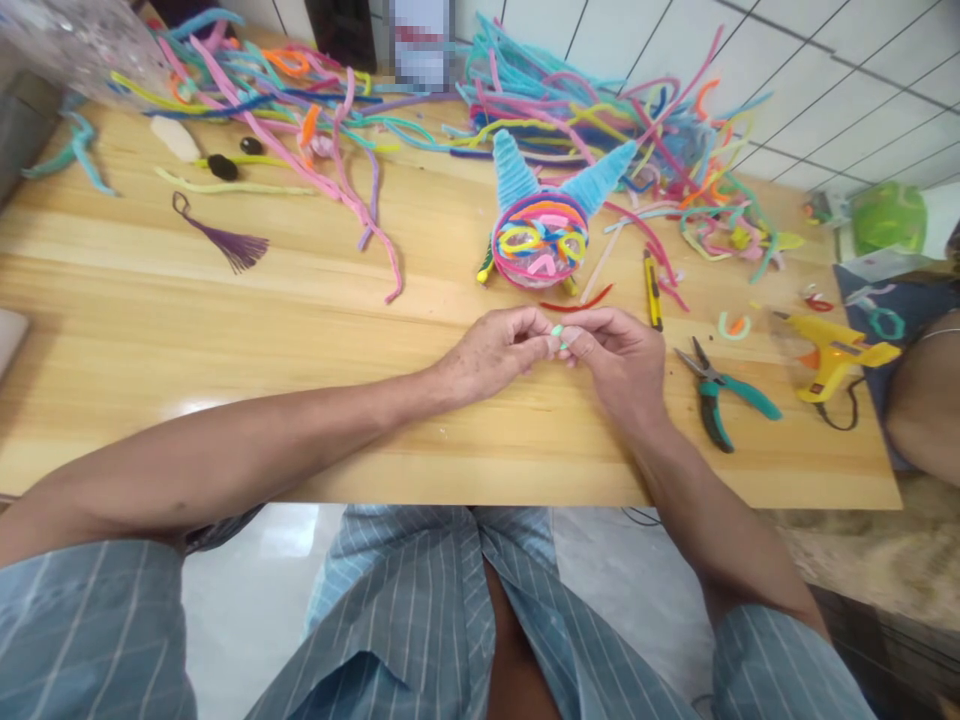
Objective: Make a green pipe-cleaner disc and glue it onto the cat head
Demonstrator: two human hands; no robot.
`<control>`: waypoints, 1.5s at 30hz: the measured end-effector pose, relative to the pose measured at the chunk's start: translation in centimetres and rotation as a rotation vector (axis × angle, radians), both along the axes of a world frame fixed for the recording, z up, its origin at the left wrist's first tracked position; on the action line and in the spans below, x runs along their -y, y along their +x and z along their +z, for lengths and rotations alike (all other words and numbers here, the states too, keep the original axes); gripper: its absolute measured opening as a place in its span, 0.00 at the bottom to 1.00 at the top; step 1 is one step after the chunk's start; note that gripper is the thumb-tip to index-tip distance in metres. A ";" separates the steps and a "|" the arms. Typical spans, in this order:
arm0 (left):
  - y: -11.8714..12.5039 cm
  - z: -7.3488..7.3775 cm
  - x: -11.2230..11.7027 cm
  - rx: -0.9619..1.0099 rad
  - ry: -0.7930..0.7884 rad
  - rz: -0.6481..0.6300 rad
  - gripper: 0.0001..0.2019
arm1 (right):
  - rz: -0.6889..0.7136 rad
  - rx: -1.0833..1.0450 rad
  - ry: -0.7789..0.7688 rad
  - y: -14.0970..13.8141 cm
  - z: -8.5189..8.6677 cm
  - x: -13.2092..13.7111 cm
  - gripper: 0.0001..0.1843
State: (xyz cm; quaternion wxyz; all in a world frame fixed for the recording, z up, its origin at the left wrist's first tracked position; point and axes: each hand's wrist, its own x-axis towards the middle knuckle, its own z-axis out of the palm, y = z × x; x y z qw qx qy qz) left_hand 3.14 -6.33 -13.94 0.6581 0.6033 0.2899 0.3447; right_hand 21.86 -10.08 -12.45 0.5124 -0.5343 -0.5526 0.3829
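Note:
Between the fingertips of both hands is a short mint-green piece of pipe cleaner (556, 331), mostly covered by the fingers. My left hand (495, 350) pinches it from the left, and my right hand (626, 365) pinches its other side. Just beyond the hands stands a colourful pipe-cleaner figure (541, 240) with two blue pointed ears, yellow rings for eyes and a pink rim. In front of the figure lies a curved red pipe cleaner (579, 303). A yellow utility knife (652, 290) lies just past my right hand.
Pliers (720, 390) with teal handles and a yellow glue gun (836, 350) lie at the right. Piles of pipe cleaners (525, 95) line the back by the tiled wall. A purple tassel (229, 240) lies at the left. Part of another person (930, 400) shows at the right edge.

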 end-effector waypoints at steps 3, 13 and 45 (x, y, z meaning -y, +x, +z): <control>0.1 0.1 0.0 0.035 -0.016 0.010 0.18 | -0.017 -0.026 0.025 -0.2 -0.1 0.1 0.06; 0.4 -0.4 0.4 0.178 0.003 0.074 0.21 | -0.034 -0.083 0.061 -0.7 -0.4 0.1 0.04; 0.6 0.6 0.4 0.217 -0.400 0.031 0.10 | -0.368 1.244 0.009 22.6 -4.1 10.7 0.39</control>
